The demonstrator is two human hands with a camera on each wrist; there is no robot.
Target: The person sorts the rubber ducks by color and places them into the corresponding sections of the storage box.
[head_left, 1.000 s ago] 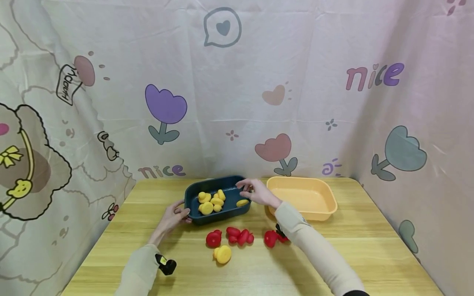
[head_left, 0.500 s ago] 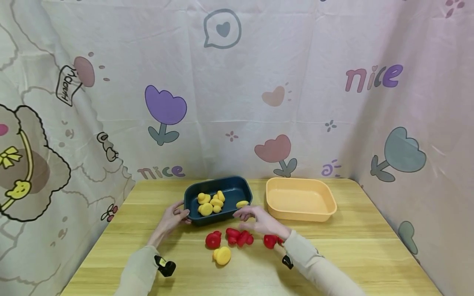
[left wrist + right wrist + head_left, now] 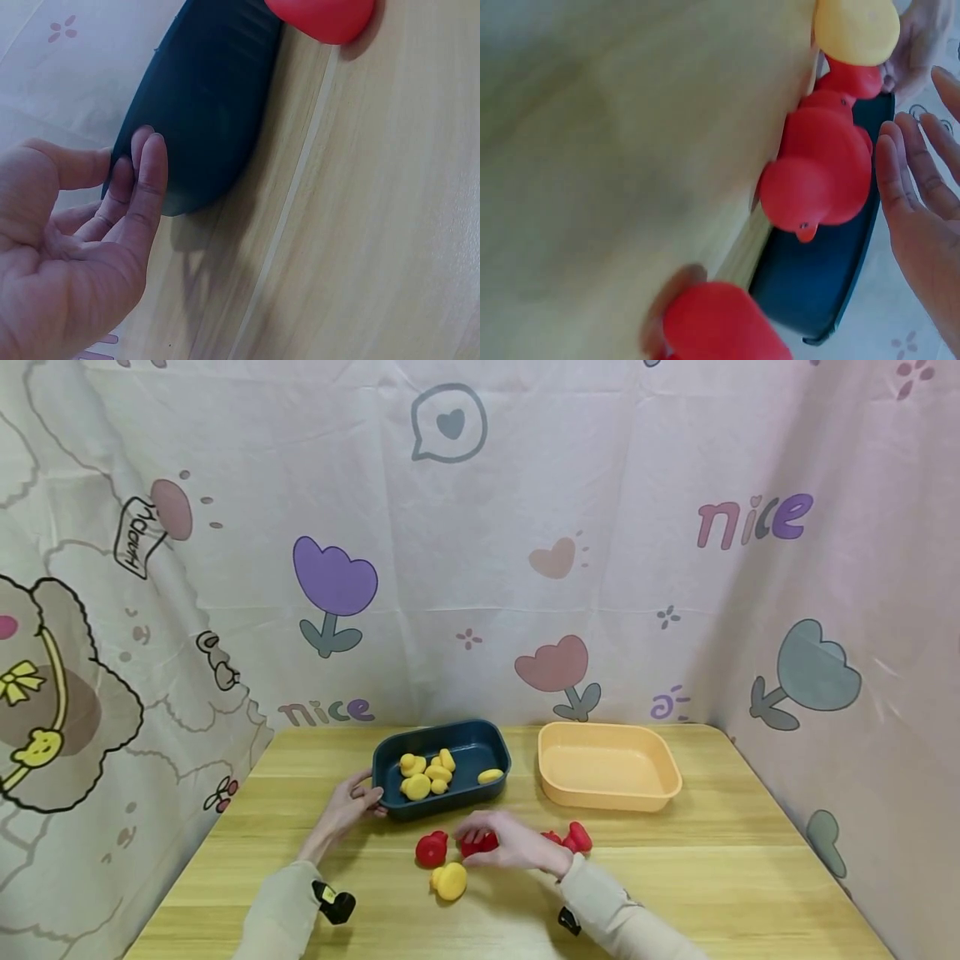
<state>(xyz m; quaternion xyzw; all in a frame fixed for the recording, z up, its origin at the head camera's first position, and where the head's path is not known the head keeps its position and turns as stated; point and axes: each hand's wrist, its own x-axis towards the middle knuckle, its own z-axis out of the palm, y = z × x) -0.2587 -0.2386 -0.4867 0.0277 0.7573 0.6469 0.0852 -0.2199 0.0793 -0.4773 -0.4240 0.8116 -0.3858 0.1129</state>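
My left hand (image 3: 348,804) holds the near left corner of a dark blue bin (image 3: 442,806), the thumb at the rim and the fingers against the outer wall in the left wrist view. Several yellow rubber ducks (image 3: 416,787) lie in the bin. In front of it my right hand (image 3: 513,845) hovers over red rubber ducks (image 3: 480,845), partly hiding them. Its fingers are spread and hold nothing; the right wrist view shows a red duck (image 3: 821,165) beside the fingertips. To the left sit another red duck (image 3: 431,849) and a yellow duck (image 3: 450,882).
More red ducks (image 3: 577,837) lie to the right of my right hand. A light orange bin (image 3: 611,797) with nothing in it stands at the back right. The wooden table (image 3: 712,877) ends at a printed curtain (image 3: 450,543) behind and on both sides.
My right hand has come from above the blue bin's right end down toward me, over the red ducks. The red ducks at right show more now. My left hand keeps its hold.
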